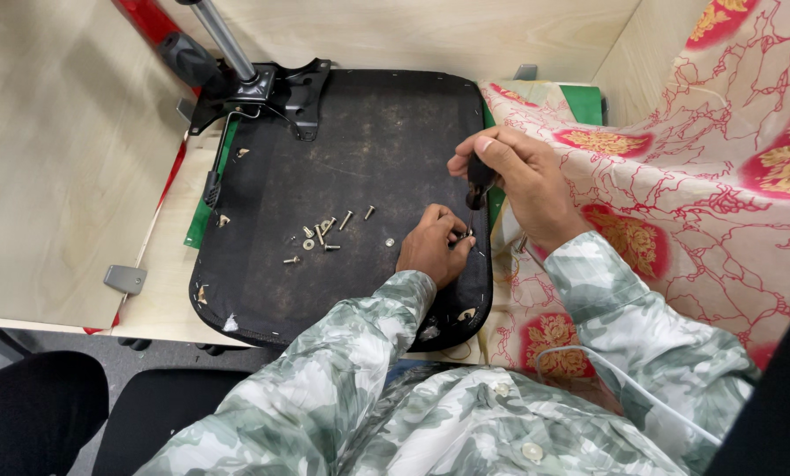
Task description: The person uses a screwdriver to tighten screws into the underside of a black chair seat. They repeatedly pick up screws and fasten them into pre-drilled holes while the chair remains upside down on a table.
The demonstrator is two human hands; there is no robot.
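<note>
Seat base (360, 159), underside up: right hand (523, 181) grips screwdriver (477, 181); left hand (430, 247) pinches, apparently, a screw (462, 235) at the edge. Step: driving; next needs steady downward pressure.

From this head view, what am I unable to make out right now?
- Screwdriver tip: hidden between the left hand and right hand.
- What the left hand's fingers pinch: too small, covered by fingers.
- Loose screws on the black seat panel: too small to tell types.
- Metal bracket pole: cut off by the top edge.
</note>
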